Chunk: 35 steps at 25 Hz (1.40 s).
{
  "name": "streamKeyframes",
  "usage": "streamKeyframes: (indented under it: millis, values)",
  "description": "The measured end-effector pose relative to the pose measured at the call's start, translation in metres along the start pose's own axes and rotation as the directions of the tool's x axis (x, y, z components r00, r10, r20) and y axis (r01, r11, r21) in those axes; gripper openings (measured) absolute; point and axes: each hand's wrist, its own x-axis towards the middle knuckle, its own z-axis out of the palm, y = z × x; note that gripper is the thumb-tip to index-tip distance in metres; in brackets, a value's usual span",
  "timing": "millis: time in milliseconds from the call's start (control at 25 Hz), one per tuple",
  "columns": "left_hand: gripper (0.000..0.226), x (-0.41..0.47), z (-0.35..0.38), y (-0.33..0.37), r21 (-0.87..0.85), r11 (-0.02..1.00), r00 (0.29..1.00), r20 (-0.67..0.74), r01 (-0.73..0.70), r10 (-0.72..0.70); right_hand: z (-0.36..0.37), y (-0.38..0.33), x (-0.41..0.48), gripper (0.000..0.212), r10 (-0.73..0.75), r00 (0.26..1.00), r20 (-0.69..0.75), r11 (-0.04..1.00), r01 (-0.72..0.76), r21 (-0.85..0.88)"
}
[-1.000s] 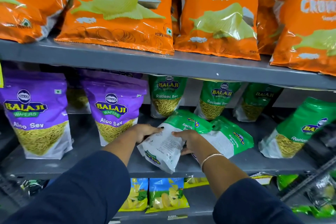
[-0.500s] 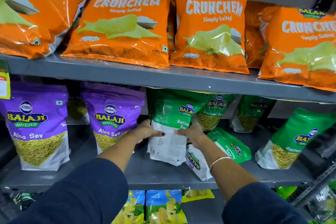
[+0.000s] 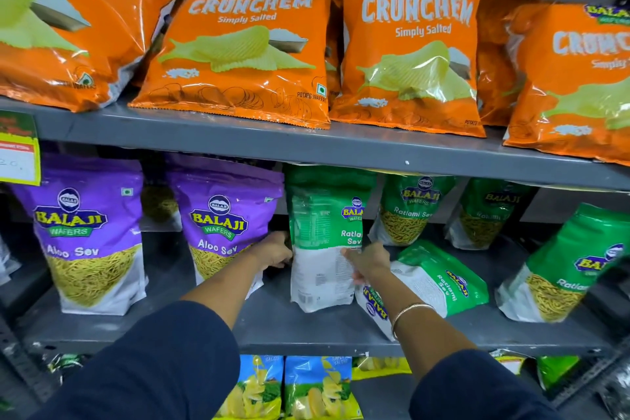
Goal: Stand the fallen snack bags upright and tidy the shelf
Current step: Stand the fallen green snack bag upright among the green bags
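A green and white Ratlami Sev bag point(image 3: 322, 242) stands upright on the grey middle shelf point(image 3: 272, 327), its back panel turned partly toward me. My left hand point(image 3: 274, 251) grips its left edge and my right hand point(image 3: 370, 264) grips its right edge. Just right of it, a second green Ratlami Sev bag point(image 3: 439, 280) lies fallen on its side behind my right wrist. Further green bags point(image 3: 414, 211) stand upright at the back of the shelf.
Two purple Aloo Sev bags point(image 3: 87, 235) point(image 3: 221, 218) stand left of my hands. A tilted green bag point(image 3: 566, 266) leans at the right. Orange Crunchem bags point(image 3: 238, 48) fill the shelf above. Blue and yellow chip bags point(image 3: 317, 389) sit on the shelf below.
The green bag lay tilted in both hands a second ago; it has been lifted, turned upright and set standing on the shelf. The camera view tipped slightly upward.
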Motion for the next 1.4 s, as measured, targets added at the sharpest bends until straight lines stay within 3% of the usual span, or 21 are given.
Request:
streamKeyframes:
  millis: [160, 240, 320, 400, 520, 640, 800, 960, 1080, 1240, 1400]
  values:
    - [0.041, 0.005, 0.004, -0.007, -0.013, 0.998, 0.998, 0.024, 0.057, -0.056, -0.005, 0.001, -0.001, 0.033, -0.033, 0.999, 0.029, 0.998, 0.031, 0.055]
    - [0.054, 0.006, 0.007, -0.010, -0.046, 0.999, 1.000, -0.011, -0.009, 0.008, -0.010, 0.005, -0.001, 0.033, -0.109, 0.981, 0.160, 0.994, 0.105, 0.035]
    - [0.070, 0.006, 0.011, -0.009, -0.110, 0.990, 0.996, -0.009, -0.090, 0.090, -0.012, 0.011, -0.005, 0.054, -0.154, 0.915, 0.374, 0.988, 0.142, 0.059]
    - [0.078, 0.005, 0.020, 0.000, -0.128, 0.982, 0.991, 0.003, -0.135, 0.137, -0.008, 0.015, -0.010, 0.094, -0.171, 0.874, 0.455, 0.983, 0.186, 0.012]
    - [0.079, 0.005, 0.031, 0.015, -0.162, 0.975, 0.982, 0.079, -0.155, 0.169, 0.003, 0.015, -0.011, 0.096, -0.221, 0.936, 0.274, 0.945, 0.275, -0.177]
    - [0.054, 0.000, 0.020, 0.023, -0.100, 0.993, 0.976, 0.200, -0.068, 0.087, -0.004, 0.016, -0.007, 0.083, -0.251, 0.952, 0.175, 0.966, 0.258, -0.013]
    - [0.045, -0.004, -0.002, 0.026, -0.065, 0.996, 0.976, 0.214, 0.063, -0.048, -0.014, 0.025, 0.018, 0.104, -0.288, 0.910, 0.299, 0.955, 0.248, 0.165]
    - [0.080, -0.003, 0.007, 0.018, -0.151, 0.988, 0.996, 0.073, -0.032, 0.044, -0.027, 0.010, -0.002, 0.068, -0.305, 0.894, 0.327, 0.950, 0.263, 0.168]
    - [0.090, 0.000, 0.014, 0.016, -0.238, 0.970, 0.997, 0.043, -0.056, 0.068, -0.033, 0.009, -0.003, 0.062, -0.290, 0.895, 0.339, 0.952, 0.236, 0.193]
    - [0.089, 0.002, 0.016, 0.012, -0.241, 0.963, 0.993, -0.019, -0.117, 0.116, -0.030, 0.006, -0.005, 0.061, -0.304, 0.854, 0.423, 0.944, 0.211, 0.253]
    - [0.071, 0.000, 0.017, 0.009, -0.291, 0.946, 0.989, -0.038, -0.146, 0.141, -0.026, 0.011, 0.004, 0.058, -0.291, 0.908, 0.302, 0.946, 0.224, 0.236]
